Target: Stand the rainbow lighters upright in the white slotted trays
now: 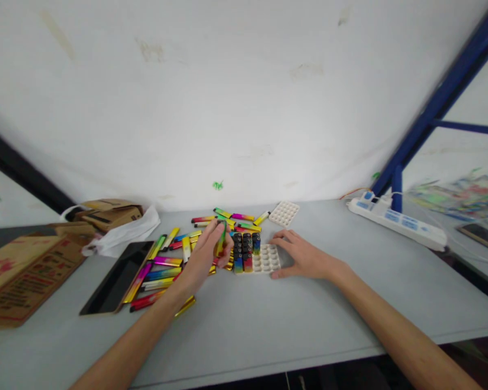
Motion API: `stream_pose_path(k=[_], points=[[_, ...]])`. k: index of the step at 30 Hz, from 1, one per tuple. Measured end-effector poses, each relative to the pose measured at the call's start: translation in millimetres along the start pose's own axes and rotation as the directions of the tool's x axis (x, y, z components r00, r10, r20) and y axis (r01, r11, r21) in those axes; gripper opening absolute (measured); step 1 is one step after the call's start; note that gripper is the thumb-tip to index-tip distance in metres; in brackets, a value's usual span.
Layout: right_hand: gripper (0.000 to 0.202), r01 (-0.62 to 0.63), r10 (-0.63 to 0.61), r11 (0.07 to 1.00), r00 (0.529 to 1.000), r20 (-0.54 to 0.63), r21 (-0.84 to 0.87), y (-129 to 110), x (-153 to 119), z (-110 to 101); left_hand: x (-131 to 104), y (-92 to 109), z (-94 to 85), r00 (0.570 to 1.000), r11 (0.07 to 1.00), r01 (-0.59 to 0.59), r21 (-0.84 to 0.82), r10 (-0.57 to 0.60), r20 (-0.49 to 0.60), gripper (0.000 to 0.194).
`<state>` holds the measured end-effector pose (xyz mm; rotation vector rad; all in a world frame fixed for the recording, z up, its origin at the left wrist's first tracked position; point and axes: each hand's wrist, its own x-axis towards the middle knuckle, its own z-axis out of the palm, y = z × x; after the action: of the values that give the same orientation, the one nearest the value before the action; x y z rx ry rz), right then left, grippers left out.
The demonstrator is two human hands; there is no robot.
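Note:
My left hand (209, 246) is closed around an upright vape pen (221, 244) with green, yellow and red colouring, just left of a white tray (267, 260). The tray has rows of round holes. Its left part holds several standing vape pens (243, 252) with black tops, while holes show at its right. At the tray's right end, my right hand (299, 254) grips the edge, thumb at the near corner and fingers at the far one. Many loose vape pens (166, 261) in bright metallic colours lie to the left, partly hidden by my left hand and forearm.
A second holed tray (284, 213) lies near the wall. To the left are a black flat panel (116, 279), a white plastic bag (130, 235) and cardboard boxes (36, 273). A power strip (398, 222) and a phone (483, 238) are at the right.

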<state>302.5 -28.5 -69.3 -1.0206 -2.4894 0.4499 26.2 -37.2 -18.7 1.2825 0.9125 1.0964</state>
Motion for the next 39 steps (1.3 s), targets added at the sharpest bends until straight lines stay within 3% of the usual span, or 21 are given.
stream_pose_path(k=[3,6,9,13,17,21,25,28,34,39], points=[[0.077,-0.010,0.010,1.000,1.000,0.007,-0.012,0,0,0,-1,10,2.0,0.986,0.960,-0.164,0.228,0.162,0.029,0.029],[0.077,-0.021,0.021,1.000,1.000,0.006,-0.017,-2,0,-1,-2,23,7.0,0.937,0.828,-0.350,0.439,0.316,0.149,0.026],[0.076,-0.021,0.021,1.000,1.000,0.001,-0.017,-3,0,-2,0,27,14.5,0.895,0.732,-0.446,0.515,0.358,0.266,0.016],[0.076,-0.018,0.018,0.999,1.000,0.001,-0.029,-3,0,-2,6,20,21.6,0.910,0.692,-0.412,0.594,0.353,0.219,0.014],[0.076,-0.002,0.002,1.000,1.000,-0.007,-0.031,-3,0,-1,10,20,22.9,0.919,0.711,-0.380,0.591,0.363,0.154,0.018],[0.075,0.003,-0.004,0.999,1.000,-0.007,-0.039,-3,0,-2,8,20,21.5,0.926,0.678,-0.378,0.630,0.289,0.244,0.024],[0.074,0.011,-0.011,0.999,1.000,-0.011,-0.049,-3,1,-2,7,4,19.8,0.861,0.468,-0.502,0.728,0.354,0.366,0.011],[0.074,0.009,-0.009,0.998,1.000,-0.003,-0.056,-3,1,-2,6,-8,19.8,0.828,0.358,-0.532,0.767,0.406,0.385,0.008],[0.075,0.014,-0.015,0.999,1.000,-0.016,-0.050,-2,0,-2,6,-13,18.0,0.837,0.309,-0.516,0.799,0.378,0.395,0.009],[0.074,0.008,-0.008,0.999,1.000,-0.009,-0.050,-4,1,-2,3,-7,17.7,0.834,0.309,-0.527,0.792,0.369,0.411,0.022]])
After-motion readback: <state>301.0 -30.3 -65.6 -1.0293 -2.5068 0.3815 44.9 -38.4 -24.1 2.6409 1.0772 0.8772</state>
